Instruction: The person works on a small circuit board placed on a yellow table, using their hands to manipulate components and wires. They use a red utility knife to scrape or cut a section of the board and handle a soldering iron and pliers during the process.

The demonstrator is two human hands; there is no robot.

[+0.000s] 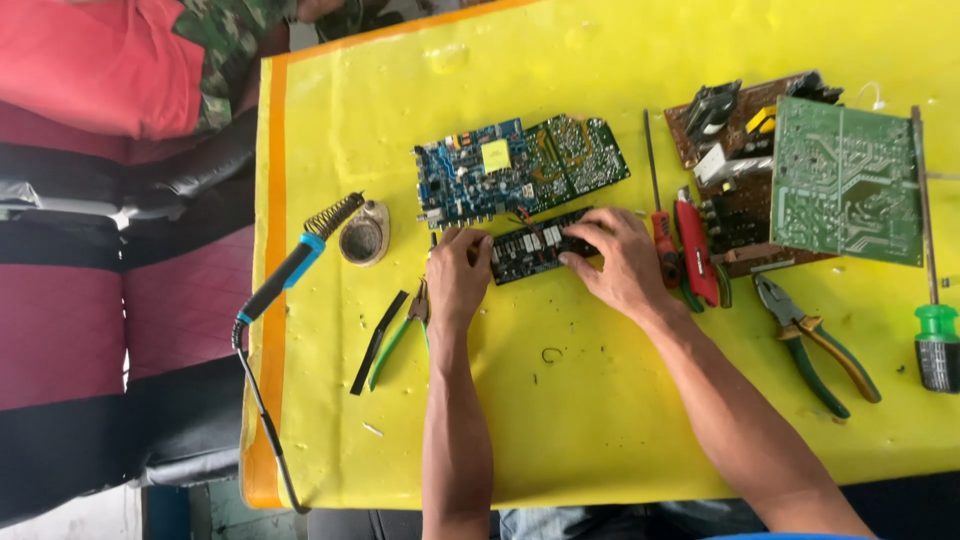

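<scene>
Fingers of the left hand and right hand pinched the 2 ends of a narrow black circuit board on the yellow table cover, below a blue circuit board.

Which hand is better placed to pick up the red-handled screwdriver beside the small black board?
Probably the right hand. It rests on the small black board at its right end, right beside the red-handled screwdriver. The left hand grips the board's far end.

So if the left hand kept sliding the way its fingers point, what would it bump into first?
The left hand points up the table, fingers already on the small black circuit board. Straight on, it would probably meet the blue circuit board just beyond, though how high the hand rides is unclear.
</scene>
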